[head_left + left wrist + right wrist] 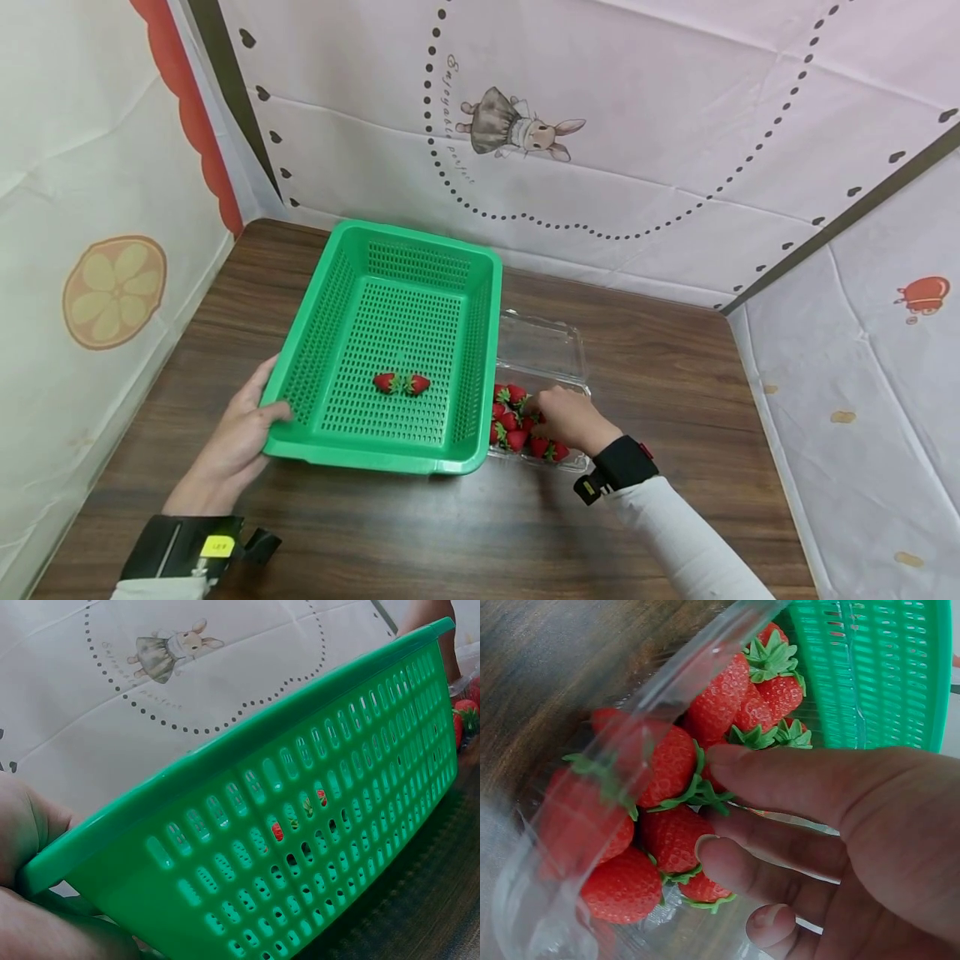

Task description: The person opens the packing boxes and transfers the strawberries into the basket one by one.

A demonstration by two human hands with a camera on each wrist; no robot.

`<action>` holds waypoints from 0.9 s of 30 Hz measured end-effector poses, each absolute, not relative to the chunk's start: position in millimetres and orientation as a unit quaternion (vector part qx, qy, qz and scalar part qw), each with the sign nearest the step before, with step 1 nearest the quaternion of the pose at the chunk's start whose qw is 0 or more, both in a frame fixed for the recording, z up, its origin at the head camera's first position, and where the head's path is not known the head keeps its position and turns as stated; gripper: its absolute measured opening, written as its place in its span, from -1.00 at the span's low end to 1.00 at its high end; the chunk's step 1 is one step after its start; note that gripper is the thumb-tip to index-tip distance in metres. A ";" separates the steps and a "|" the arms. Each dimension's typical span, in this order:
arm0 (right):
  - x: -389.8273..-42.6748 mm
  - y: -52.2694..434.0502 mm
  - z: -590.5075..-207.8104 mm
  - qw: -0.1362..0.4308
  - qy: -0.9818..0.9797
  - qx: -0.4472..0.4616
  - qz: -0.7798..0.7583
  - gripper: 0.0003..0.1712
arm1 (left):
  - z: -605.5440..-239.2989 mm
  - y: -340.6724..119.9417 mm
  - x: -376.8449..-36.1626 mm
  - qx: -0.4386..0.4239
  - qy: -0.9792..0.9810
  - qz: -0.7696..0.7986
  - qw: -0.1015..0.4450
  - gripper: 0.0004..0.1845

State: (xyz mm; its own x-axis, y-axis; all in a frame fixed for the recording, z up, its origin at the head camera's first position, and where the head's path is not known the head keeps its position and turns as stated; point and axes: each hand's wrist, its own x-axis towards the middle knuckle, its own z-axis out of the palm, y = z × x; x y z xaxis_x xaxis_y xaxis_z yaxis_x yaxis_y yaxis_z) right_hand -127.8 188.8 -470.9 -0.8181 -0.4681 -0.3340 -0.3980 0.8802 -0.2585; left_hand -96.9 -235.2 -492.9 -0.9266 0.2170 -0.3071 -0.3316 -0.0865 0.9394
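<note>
So right now the right hand [572, 419] is down in the clear clamshell box [542, 350], fingertips [724, 759] touching the strawberries [671, 825] piled in it. Going by the right wrist view, the fingers are curling in on one berry but I can't honestly say they've got it pinched yet; it looks more like touching and picking which one to take. The open lid of the box lies on the far side of that hand.

The left hand [238, 433] grips the near corner of the green basket [480, 350], thumb over the rim and fingers under it, and from the left wrist view that end looks slightly lifted off the counter [637, 533]. Two strawberries in the basket [401, 383] sit on its floor, between the two hands, a bit nearer the left one. The basket's side is just beside the right hand, touching or nearly touching the box.

My read: this is the grab step of moving berries from box to basket, early on, since most of the fruit is in the box. Next move needs a gentle pinch on a single berry, a lift clear of the box wall, then a short carry toward the left hand over the basket rim. Squeeze too hard and it bruises.
</note>
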 end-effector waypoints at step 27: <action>-129.1 186.0 -474.6 0.207 0.951 -0.210 -0.089 -0.71 | -492.0 -233.9 -93.7 -0.052 0.643 0.742 0.182 -0.01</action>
State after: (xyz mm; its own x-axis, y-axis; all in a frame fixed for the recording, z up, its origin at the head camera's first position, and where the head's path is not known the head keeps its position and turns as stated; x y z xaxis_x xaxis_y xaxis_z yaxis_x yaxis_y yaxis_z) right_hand -129.1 186.0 -474.6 -0.8261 -0.4371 -0.3556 -0.3631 0.8955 -0.2572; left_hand -93.7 -233.9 -492.0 -0.9286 0.2031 -0.3106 -0.3363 -0.1067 0.9357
